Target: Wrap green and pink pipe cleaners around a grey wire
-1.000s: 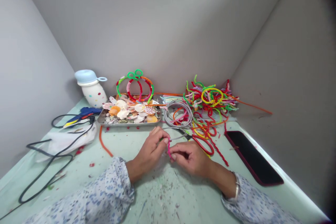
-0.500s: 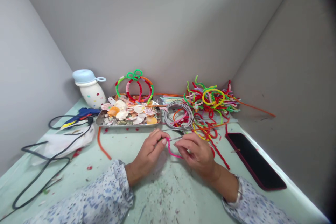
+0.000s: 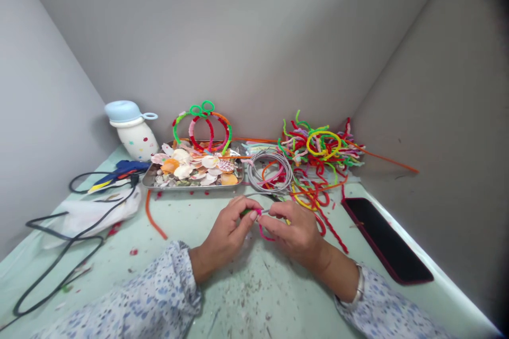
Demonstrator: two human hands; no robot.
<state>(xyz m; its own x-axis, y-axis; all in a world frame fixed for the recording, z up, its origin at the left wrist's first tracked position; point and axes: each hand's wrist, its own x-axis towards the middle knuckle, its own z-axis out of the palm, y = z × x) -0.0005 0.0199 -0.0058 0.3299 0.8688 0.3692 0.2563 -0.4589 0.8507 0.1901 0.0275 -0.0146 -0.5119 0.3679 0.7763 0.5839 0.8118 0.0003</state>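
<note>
My left hand (image 3: 229, 229) and my right hand (image 3: 296, 232) meet over the middle of the pale green table (image 3: 246, 296). Both pinch a short pink pipe cleaner (image 3: 262, 228) between fingertips; a bit of green shows inside the left fingers. The pink strand curls down between the two hands. Just behind the right hand lie red-handled scissors (image 3: 318, 220), mostly hidden by it. A coil of grey wire (image 3: 270, 171) sits a little further back.
A metal tray of seashells (image 3: 194, 172) stands at the back, with a pipe-cleaner hoop figure (image 3: 202, 127) behind it. A tangle of coloured pipe cleaners (image 3: 318, 153) is back right, a black phone (image 3: 387, 238) right, a glue gun (image 3: 117, 172), cable and a white bottle (image 3: 133, 132) left.
My right hand moved up and left to meet the left hand, bending the pink pipe cleaner into a tighter curl. It now covers most of the scissors.
</note>
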